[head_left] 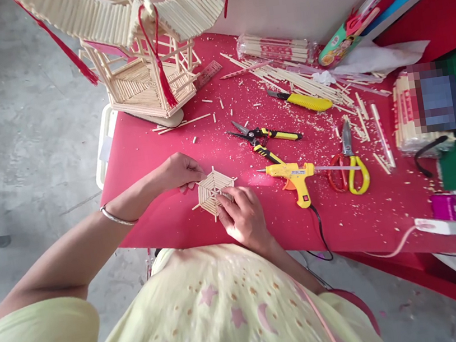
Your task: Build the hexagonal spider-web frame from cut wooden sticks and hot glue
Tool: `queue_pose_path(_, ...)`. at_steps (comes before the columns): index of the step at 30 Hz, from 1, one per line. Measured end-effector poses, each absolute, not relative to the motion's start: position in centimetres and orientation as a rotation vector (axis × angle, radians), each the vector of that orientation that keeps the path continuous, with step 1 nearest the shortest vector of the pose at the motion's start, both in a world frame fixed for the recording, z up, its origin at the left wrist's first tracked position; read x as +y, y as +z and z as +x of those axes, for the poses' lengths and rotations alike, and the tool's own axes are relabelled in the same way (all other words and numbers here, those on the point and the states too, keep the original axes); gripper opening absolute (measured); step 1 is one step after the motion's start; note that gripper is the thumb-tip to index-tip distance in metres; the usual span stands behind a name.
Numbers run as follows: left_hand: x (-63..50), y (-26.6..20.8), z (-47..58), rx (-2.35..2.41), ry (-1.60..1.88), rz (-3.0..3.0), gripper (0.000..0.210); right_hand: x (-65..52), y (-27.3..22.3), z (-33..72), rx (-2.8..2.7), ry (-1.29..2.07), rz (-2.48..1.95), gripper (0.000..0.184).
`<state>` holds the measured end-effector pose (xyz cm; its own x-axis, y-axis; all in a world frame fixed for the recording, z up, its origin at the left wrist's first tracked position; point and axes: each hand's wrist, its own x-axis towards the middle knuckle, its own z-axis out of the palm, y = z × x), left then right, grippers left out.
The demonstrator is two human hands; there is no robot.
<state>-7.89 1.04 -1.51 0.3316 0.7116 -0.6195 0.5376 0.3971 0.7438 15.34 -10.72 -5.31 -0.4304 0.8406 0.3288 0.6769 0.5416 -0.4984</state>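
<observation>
A small six-sided lattice of thin wooden sticks (210, 191), built like a spider web, is between my two hands over the red table. My left hand (180, 172) pinches the tip of a spoke at its upper left. With thumb and fingers closed, my right hand (242, 214) grips the lattice near its centre and right side. To the right lies a yellow hot glue gun (294, 176) with a clear glue stick in its back. Just above it are black-and-yellow pruning snips (263, 137) with parted blades.
A stick-built pavilion model (152, 85) with red tassels stands at the back left. Beyond the snips lie a yellow utility knife (307, 101), loose sticks (295, 79) and scraps. Scissors (350, 165) lie right of the glue gun; a power strip (443, 225) sits at the right edge.
</observation>
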Motion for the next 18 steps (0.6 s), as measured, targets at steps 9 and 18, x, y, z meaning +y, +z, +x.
queue_pose_path(9, 0.86, -1.26, -7.48, 1.356, 0.201, 1.214, 0.013, -10.72, -5.36, 15.3, -2.23, 0.393, -1.235, 0.03)
queue_pose_path(18, 0.52, -2.06, -7.35, 1.371, 0.262, 1.347, 0.019, -10.73, -5.5, 15.28, -2.242, 0.369, -1.22, 0.03)
